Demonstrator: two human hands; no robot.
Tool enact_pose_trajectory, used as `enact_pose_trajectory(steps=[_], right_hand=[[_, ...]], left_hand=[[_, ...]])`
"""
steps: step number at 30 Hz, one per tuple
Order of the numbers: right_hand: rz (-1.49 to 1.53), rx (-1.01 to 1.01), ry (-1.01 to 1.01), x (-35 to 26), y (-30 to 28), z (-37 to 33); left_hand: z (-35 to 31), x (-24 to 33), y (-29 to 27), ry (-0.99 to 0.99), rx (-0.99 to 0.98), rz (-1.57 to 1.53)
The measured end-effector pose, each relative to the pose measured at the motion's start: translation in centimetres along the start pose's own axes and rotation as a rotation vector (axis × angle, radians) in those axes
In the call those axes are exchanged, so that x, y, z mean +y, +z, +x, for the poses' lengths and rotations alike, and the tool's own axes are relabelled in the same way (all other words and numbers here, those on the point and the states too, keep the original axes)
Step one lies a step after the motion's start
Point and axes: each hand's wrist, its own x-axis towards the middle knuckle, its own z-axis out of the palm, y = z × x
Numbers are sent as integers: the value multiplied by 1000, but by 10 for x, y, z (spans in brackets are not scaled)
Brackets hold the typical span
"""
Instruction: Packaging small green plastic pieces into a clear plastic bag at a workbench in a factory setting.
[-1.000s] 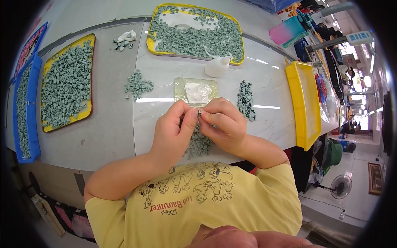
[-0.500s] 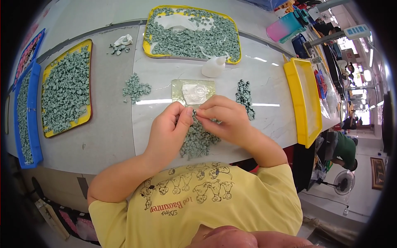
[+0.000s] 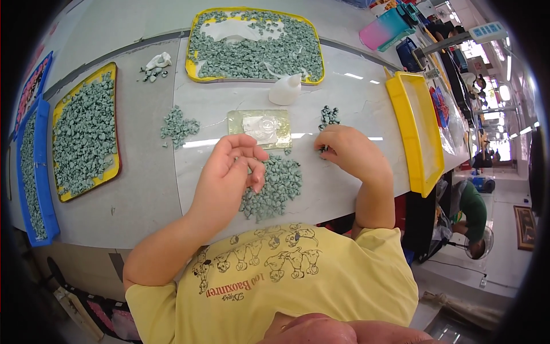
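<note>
The left hand (image 3: pixel 226 172) curls loosely, fingers parted, at the left edge of the green stone pile (image 3: pixel 274 192) on the table (image 3: pixel 154 200). The right hand (image 3: pixel 354 152) bends over the darker stones (image 3: pixel 329 116); whether its fingers grip one, I cannot tell. Red and black lettering (image 3: pixel 226 289) runs upside down across the yellow shirt (image 3: pixel 355 275).

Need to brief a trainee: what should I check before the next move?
1. Right hand at the dark pile: ok.
2. Right hand holding a stone: cannot tell, fingertips partly hidden.
3. Left hand empty: cannot tell, fingers curled.
4. Dark pile fully visible: not ok, right hand covers part.
5. Middle pile apart from left pile: ok.
6. Bottle off the mat: ok.
</note>
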Motion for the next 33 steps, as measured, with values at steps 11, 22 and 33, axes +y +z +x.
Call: enact_pose_trajectory(steps=[11, 22, 33], right_hand=[[289, 227, -106, -15, -2, 1], [318, 638, -547, 1, -6, -33], [172, 688, -559, -3, -2, -18]], left_hand=[[0, 0, 2, -139, -120, 161], [0, -23, 83, -59, -51, 179], [-1, -20, 58, 35, -66, 230]])
